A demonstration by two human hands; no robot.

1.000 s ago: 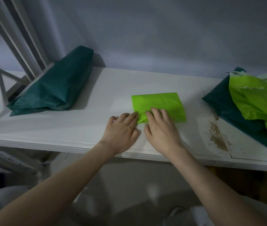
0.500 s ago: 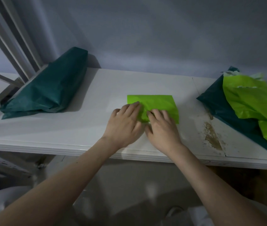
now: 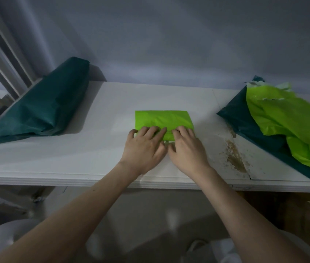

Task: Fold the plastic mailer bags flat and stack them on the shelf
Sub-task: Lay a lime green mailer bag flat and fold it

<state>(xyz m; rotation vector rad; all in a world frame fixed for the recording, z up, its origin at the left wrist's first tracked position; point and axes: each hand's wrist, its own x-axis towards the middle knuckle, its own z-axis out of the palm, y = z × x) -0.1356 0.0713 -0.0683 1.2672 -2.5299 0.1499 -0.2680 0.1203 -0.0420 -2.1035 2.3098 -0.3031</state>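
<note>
folded lime-green mailer bag (image 3: 162, 121), one in number, lies flat as a small rectangle on the white shelf (image 3: 74, 152), directly ahead of both hands and partly under their fingertips. left hand (image 3: 144, 147) and right hand (image 3: 187, 149) sit side by side, palms down, thumbs nearly touching; the fingers of each are extended and only slightly bent, pressing on the near edge of the bag, with nothing gripped in either. two bare forearms run back from the hands over the shelf's front edge. well to the left of the left hand lies one dark green bundle of bags (image 3: 42, 107), bulky and leaning toward the wall (image 3: 169, 44) at the rear; how many bags it contains cannot be told. well to the right of the right hand lies a pile: loose lime-green bags (image 3: 290, 126), crumpled and unfolded, resting on one dark green bag (image 3: 245, 124); the count of the lime ones is unclear. between the right hand and that pile, one brown worn patch (image 3: 235, 158) marks the shelf surface.
</note>
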